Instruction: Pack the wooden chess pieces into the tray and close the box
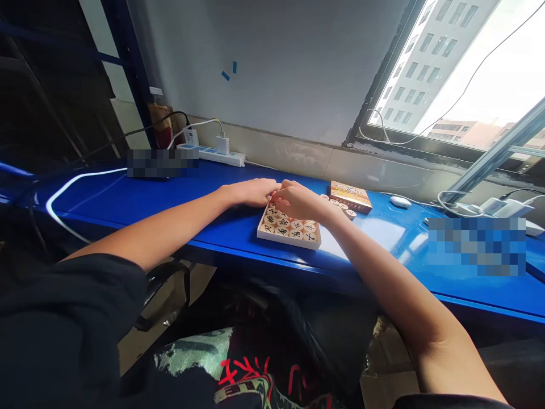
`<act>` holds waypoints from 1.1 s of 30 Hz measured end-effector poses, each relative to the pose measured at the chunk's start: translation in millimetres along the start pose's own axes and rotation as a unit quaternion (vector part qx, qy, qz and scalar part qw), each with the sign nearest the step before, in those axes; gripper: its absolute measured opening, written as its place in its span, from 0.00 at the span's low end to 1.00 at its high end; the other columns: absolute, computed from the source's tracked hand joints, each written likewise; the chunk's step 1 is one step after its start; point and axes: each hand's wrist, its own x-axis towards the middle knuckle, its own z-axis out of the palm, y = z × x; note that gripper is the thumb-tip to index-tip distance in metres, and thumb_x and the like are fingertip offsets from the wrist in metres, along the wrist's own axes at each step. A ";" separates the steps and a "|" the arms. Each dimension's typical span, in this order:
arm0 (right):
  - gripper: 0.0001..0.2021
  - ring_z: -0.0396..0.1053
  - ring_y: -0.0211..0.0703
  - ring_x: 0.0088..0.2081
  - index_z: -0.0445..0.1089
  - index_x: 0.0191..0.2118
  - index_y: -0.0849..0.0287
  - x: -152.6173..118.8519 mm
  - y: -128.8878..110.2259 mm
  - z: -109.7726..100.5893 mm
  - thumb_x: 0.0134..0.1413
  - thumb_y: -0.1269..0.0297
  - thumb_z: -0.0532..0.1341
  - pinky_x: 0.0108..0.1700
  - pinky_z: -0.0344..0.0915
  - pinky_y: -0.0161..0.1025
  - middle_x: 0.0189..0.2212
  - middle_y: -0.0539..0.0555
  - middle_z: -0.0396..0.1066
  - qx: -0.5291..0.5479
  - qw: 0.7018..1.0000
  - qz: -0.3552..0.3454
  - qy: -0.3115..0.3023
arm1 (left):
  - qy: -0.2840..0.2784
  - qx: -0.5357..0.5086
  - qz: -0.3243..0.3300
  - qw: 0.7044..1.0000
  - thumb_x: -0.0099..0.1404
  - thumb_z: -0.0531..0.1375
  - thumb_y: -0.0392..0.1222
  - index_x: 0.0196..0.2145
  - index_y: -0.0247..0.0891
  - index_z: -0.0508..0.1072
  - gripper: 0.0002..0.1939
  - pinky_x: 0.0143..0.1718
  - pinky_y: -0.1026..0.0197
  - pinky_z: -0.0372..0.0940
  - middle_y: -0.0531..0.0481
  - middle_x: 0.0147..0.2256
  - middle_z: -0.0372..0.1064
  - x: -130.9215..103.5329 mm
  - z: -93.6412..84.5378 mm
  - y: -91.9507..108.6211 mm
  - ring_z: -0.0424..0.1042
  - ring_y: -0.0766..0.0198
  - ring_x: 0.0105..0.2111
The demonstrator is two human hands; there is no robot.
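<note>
A shallow white tray (289, 243) stands on the blue tabletop, filled with rows of round Chinese chess pieces (297, 225) with dark characters. My left hand (258, 192) is at the tray's far left corner, its fingers curled inward and partly hidden by the other hand. Above the back rows, my right hand (294, 200) bends over with its fingers closed, meeting the left fingertips. Whatever lies between the fingers is too small and covered to make out. Several loose chess pieces with red characters (343, 208) lie just right of the tray, partly behind my right forearm.
A printed cardboard box (351, 196) sits behind the loose pieces. Farther right are a white mouse (400, 201) and chargers with cables (502, 209). A white power strip (213, 154) runs along the wall at the back left. The blue table's front edge (238, 258) is close to the tray.
</note>
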 end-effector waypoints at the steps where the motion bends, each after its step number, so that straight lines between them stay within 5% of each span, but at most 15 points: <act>1: 0.14 0.63 0.47 0.46 0.74 0.43 0.59 0.2 -0.3 -0.8 0.61 0.67 0.52 0.43 0.59 0.39 0.39 0.59 0.67 0.001 1.000 0.012 -0.004 | -0.004 -0.003 -0.001 1.000 0.60 0.55 0.41 0.42 0.38 0.68 0.12 0.35 0.62 0.62 0.45 0.40 0.69 -0.1 -0.1 0.2 0.71 0.57 0.38; 7: 0.12 0.64 0.48 0.43 0.71 0.45 0.60 1.3 1.2 -2.6 0.59 0.65 0.54 0.40 0.60 0.40 0.42 0.60 0.65 -0.003 0.998 0.057 -0.022 | -0.015 -0.014 0.006 1.000 0.60 0.56 0.42 0.42 0.38 0.68 0.12 0.36 0.62 0.62 0.45 0.40 0.69 0.4 -0.8 0.9 0.70 0.57 0.38; 16: 0.10 0.64 0.48 0.44 0.69 0.43 0.66 -1.2 3.8 -5.6 0.58 0.68 0.55 0.44 0.60 0.40 0.41 0.61 0.67 -0.014 1.000 0.014 -0.010 | -0.032 -0.042 -0.002 0.999 0.60 0.58 0.49 0.45 0.38 0.69 0.18 0.38 0.62 0.62 0.45 0.42 0.70 -1.6 -3.4 3.1 0.70 0.56 0.40; 33: 0.09 0.67 0.44 0.40 0.67 0.43 0.61 -2.9 5.1 -10.0 0.57 0.69 0.57 0.35 0.58 0.35 0.38 0.56 0.72 0.038 0.999 0.012 0.013 | -0.034 -0.042 0.044 0.998 0.60 0.55 0.39 0.45 0.39 0.71 0.15 0.41 0.63 0.62 0.46 0.46 0.69 -1.5 -2.0 2.0 0.68 0.57 0.43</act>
